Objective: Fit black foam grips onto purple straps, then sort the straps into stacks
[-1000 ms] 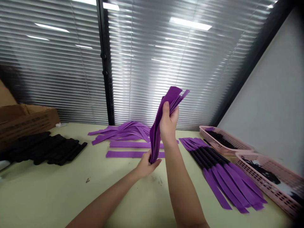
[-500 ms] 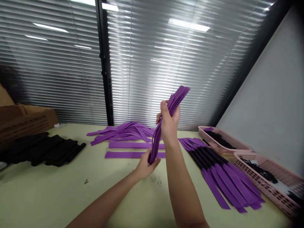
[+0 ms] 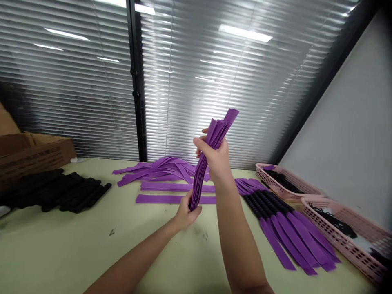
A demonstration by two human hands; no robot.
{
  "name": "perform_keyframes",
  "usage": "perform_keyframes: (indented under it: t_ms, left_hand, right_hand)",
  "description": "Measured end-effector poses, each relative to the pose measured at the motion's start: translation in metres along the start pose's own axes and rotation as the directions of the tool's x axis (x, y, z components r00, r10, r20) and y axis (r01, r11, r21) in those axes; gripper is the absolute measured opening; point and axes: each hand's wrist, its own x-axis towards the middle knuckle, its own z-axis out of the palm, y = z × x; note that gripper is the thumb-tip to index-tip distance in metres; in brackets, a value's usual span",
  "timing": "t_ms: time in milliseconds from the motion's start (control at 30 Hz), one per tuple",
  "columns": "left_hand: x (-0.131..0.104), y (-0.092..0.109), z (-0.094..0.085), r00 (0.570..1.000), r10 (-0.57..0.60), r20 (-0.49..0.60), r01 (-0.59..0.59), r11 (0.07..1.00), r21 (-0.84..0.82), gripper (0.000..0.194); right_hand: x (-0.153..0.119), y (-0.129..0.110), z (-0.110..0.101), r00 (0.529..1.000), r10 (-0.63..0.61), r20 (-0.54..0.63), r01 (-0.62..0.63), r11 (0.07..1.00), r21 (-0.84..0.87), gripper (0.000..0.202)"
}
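A thick bundle of purple strips (image 3: 201, 173) is held up at a slant above the table. My left hand (image 3: 185, 212) grips its lower end, thumb in front. Higher up, my right hand (image 3: 216, 157) wraps round the bundle, and the strips' uneven upper ends fan out above it. Behind the bundle, two flat purple strips (image 3: 165, 199) lie parallel on the table, with a loose pile of purple strips (image 3: 171, 167) beyond them. To the right lie several purple strips with black middle sections (image 3: 269, 204), side by side.
Black folded pieces (image 3: 70, 190) lie at the left, beside a cardboard box (image 3: 45, 157). Two pink baskets with black items stand at the right, one farther back (image 3: 309, 189) and one nearer (image 3: 330, 232). Window blinds rise behind the yellowish table (image 3: 76, 245).
The bundle has shifted slightly left and its upper ends have spread. My right thumb has moved left across the strips, and my left hand has moved a little left with the lower end.
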Motion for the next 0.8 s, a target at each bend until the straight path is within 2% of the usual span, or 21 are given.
perform_keyframes:
  t_ms: [200, 433, 567, 700, 800]
  left_hand:
    - [0.001, 0.001, 0.0, 1.0, -0.011, 0.008, 0.012, 0.998, -0.057, 0.032]
    - [0.002, -0.001, 0.0, 1.0, -0.01, 0.028, 0.012, 0.999, -0.049, 0.035]
    - [0.002, -0.001, -0.001, 0.999, 0.019, 0.037, -0.016, 0.996, -0.086, 0.028]
    - [0.002, -0.001, 0.0, 0.999, 0.034, 0.037, -0.029, 0.992, -0.125, 0.03]
    - [0.003, -0.001, 0.001, 0.999, 0.049, 0.013, -0.048, 0.995, -0.09, 0.028]
  right_hand:
    - [-0.009, 0.014, 0.007, 0.999, -0.034, -0.041, 0.03, 0.995, -0.093, 0.044]
    - [-0.011, 0.016, 0.005, 1.0, -0.008, -0.017, 0.007, 0.997, -0.071, 0.045]
    - [-0.012, 0.02, 0.004, 1.0, -0.01, -0.007, 0.01, 0.999, -0.053, 0.041]
    - [-0.012, 0.024, 0.006, 1.0, -0.01, -0.012, 0.009, 0.999, -0.046, 0.036]
    - [-0.01, 0.024, 0.008, 1.0, 0.004, -0.021, -0.004, 1.0, -0.03, 0.027]
